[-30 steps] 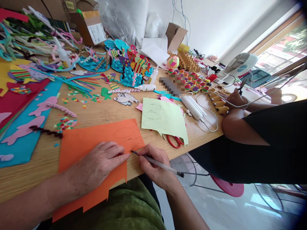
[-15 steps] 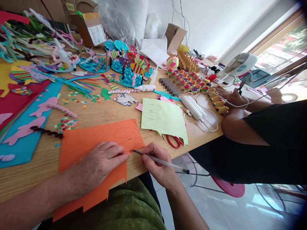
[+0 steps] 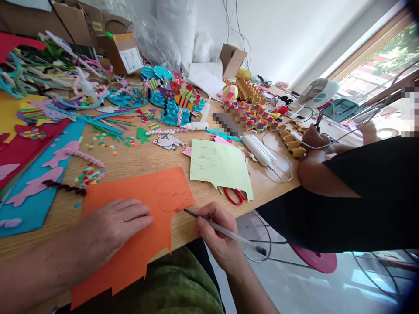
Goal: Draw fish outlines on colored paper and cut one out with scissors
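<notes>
From the head view, here's the tricky spot: the orange sheet lies across the table's near edge, its stepped lower side hanging over the lap. Press hard out there and the paper could well bend, since no wood backs it. The black pen tip is right at the sheet's lower right edge, beside the second of two fish outlines; whether it touches paper, I can't tell. A slip here would probably run the ink off the paper and onto the table. And if the left palm lightens, the whole sheet could skid or twist, the overhang pulling at it. Watch the light green sheet too, near that same table edge with red scissors poking out beneath: a swing of the right arm might knock either one.

Now the grip! The left hand is laid flat on the orange sheet, palm down, fingers stretched out and close together, pinching nothing; its thumb is hidden. The right hand is closed on the pen, thumb and fingers pinching low on the barrel, just off the table's near edge, the back end slanting out over the floor.
</notes>
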`<state>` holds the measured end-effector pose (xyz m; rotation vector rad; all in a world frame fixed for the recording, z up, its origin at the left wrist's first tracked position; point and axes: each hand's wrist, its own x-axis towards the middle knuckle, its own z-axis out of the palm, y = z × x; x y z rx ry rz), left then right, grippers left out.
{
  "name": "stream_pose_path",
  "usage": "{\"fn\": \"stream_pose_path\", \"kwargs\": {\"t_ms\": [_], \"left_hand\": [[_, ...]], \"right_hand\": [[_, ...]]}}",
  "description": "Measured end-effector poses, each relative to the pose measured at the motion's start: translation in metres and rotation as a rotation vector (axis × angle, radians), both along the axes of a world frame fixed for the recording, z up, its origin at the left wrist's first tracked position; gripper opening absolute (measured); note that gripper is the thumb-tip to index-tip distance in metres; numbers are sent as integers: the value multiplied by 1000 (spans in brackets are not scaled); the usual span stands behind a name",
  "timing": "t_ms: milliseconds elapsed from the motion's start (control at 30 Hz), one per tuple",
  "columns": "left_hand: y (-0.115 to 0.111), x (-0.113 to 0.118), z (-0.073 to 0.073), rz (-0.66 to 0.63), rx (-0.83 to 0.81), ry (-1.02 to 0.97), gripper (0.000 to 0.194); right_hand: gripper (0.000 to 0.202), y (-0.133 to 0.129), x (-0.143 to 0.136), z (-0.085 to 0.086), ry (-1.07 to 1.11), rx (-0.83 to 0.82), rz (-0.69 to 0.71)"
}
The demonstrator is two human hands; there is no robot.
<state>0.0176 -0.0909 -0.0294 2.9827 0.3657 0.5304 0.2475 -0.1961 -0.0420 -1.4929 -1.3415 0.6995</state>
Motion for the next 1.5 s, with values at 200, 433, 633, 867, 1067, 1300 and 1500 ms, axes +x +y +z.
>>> {"fn": "stream_pose_path", "kwargs": {"t_ms": [200,433,633,867,1067,1300,1500], "left_hand": [[1,7,3,54,-124,48,48],[3,18,0,81,-113,108,43],[4,19,-13,65,-73,-52,40],[4,18,-24,68,-97,-102,37],[5,18,-28,66,-120,-114,37],[5,20,-28,57,-110,-132,36],[5,19,-30,61,-126,-140,36]], "right_hand": [[5,16,-16,2,-59,-61,72],[7,26,-15,3,-58,-55,131],[7,28,-19,-1,-159,-61,56],[6,29,-20,-6,-232,-10,29],[8,30,-20,-6,-265,-18,46],[9,31,-20,-6,-271,-26,35],[8,32,-21,-6,-286,-25,35]]}}
